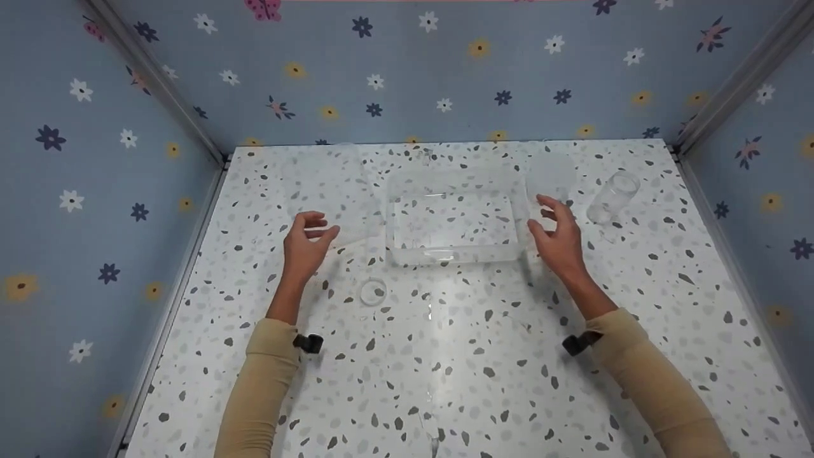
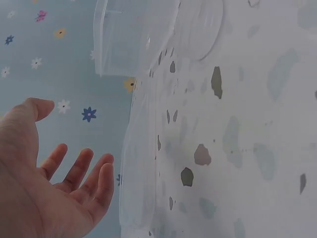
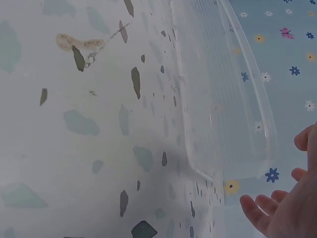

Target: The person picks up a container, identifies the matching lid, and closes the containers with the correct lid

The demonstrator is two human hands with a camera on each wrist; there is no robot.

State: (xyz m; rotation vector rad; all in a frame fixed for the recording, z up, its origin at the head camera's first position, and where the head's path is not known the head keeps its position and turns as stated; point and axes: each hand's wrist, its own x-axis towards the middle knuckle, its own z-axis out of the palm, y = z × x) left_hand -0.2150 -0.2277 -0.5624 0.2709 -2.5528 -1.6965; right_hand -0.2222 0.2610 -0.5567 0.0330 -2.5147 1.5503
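A clear rectangular plastic container (image 1: 455, 256) stands on the speckled table between my two hands. My left hand (image 1: 308, 248) hovers by the near edge of a flat, see-through rectangular lid (image 1: 331, 181), left of the container. Its fingers are loosely bent with nothing between them, as the left wrist view also shows. On the container's right side my right hand (image 1: 561, 242) is held just off the wall, thumb and fingers apart and holding nothing. In the right wrist view the container (image 3: 223, 94) is apart from the fingertips.
A round translucent disc (image 1: 552, 170) lies beyond my right hand. Farther right is a clear cylindrical jar (image 1: 613, 198), apparently tilted or lying. A small clear ring (image 1: 362, 292) lies nearer me, left of centre. Flower-patterned walls (image 1: 407, 83) enclose the table's back and sides.
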